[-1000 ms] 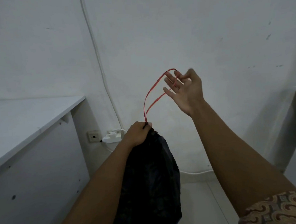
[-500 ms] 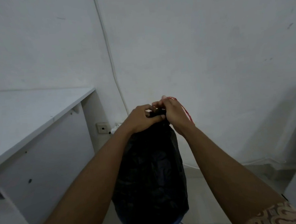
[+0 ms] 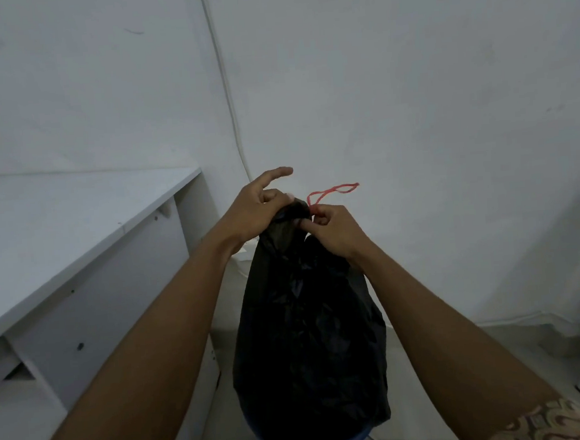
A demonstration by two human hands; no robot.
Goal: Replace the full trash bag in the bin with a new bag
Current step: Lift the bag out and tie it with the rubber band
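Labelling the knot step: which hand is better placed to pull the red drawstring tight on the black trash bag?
Right, probably. The right hand pinches the red drawstring at its base, with the loop free above. The left hand grips the gathered neck of the black trash bag, steadying it.

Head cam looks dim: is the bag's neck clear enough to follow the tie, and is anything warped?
Head view: dim light, so the black bag shows few folds; the red drawstring stands out, and left hand and right hand at the neck are sharp; the wide-angle lens likely bows the wall cable.
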